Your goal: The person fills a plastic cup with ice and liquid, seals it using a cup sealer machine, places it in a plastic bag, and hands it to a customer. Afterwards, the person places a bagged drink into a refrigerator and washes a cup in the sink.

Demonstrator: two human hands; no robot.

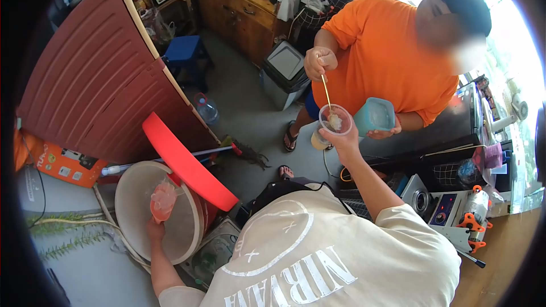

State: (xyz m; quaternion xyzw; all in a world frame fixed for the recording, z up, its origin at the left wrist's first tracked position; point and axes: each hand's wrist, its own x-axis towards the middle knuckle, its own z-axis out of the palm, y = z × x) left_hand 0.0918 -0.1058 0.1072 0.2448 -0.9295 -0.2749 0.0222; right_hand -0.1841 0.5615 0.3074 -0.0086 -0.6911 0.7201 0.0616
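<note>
My left hand [154, 230] is closed round the handle of a red scoop [161, 211] heaped with ice chunks [165, 194]. The scoop is over the mouth of a large round cooler [133, 196] with pale inner walls. In my right hand [347, 145] is a clear plastic cup [319, 139], held out to a person in an orange shirt. That person's one hand [320, 63] holds a long gold spoon [325, 88] into the cup, where a pale, lumpy food [335, 121] shows. Their other hand [387, 131] supports a teal container [373, 115].
A red lid [187, 162] stands tilted at the cooler's rim. Behind it rises a maroon ribbed panel [96, 74]. A blue stool [183, 48], a water bottle [207, 111] and a lidded bin [285, 71] are on the floor. Appliances [443, 207] line the right side.
</note>
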